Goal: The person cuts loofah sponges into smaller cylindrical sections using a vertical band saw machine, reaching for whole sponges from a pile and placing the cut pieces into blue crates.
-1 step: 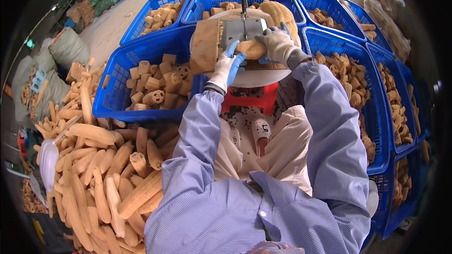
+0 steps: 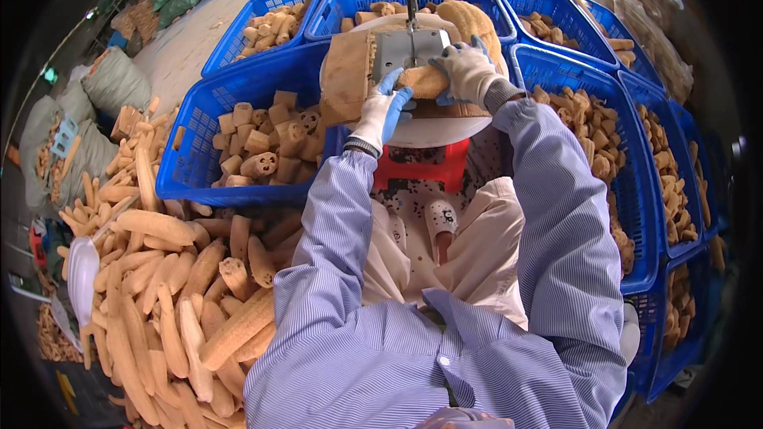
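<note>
A short tan loofah piece [image 2: 424, 81] lies crosswise at the near edge of a sewing machine's metal plate [image 2: 397, 49]. My right hand [image 2: 470, 74], in a white glove with blue fingertips, is closed around its right end. At the loofah's left end, the blue fingertips of my gloved left hand [image 2: 381, 111] press against it, closed. Above the plate comes down the machine's needle bar [image 2: 412, 0], just beyond the loofah. A larger loofah [image 2: 467, 22] rests on the work surface behind my right hand.
On the left, a blue crate [image 2: 187, 147] holds cut loofah chunks, and a heap of whole loofahs [image 2: 159, 286] lies closer to me. More blue crates [image 2: 584, 63] of loofah pieces line the right and far sides. A red stool [image 2: 421, 165] stands beneath the machine.
</note>
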Available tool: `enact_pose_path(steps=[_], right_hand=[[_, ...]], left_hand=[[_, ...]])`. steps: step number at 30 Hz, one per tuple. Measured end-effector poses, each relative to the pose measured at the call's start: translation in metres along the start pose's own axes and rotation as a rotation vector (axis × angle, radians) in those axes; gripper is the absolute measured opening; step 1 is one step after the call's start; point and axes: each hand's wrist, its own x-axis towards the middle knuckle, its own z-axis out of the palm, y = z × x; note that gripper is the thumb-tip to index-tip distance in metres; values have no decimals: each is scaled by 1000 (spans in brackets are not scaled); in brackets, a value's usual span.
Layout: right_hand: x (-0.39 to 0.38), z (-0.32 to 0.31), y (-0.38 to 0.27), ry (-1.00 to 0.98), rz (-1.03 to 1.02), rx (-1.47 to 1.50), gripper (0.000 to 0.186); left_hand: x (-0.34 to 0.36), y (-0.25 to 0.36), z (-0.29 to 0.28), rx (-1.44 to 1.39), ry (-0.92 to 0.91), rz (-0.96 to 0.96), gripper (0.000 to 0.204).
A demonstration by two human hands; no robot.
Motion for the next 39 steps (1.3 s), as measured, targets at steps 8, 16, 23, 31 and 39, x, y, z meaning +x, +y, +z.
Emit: enact_pose_path(steps=[8,16,23,31,39], right_hand=[[42,13,18,39,-47,47,70],[33,32,52,264,-173,50,99],[21,26,27,178,5,6,84],[25,13,19,149,32,17,84],[33,10,24,148,23,-10,82]], left_hand=[[45,-1,-13,99,11,104,53],[46,6,-21,301,-47,118,48],[51,1,-23,192,-41,156,46],[62,1,-32,183,-36,159,44],[71,-4,-30,180,14,160,41]])
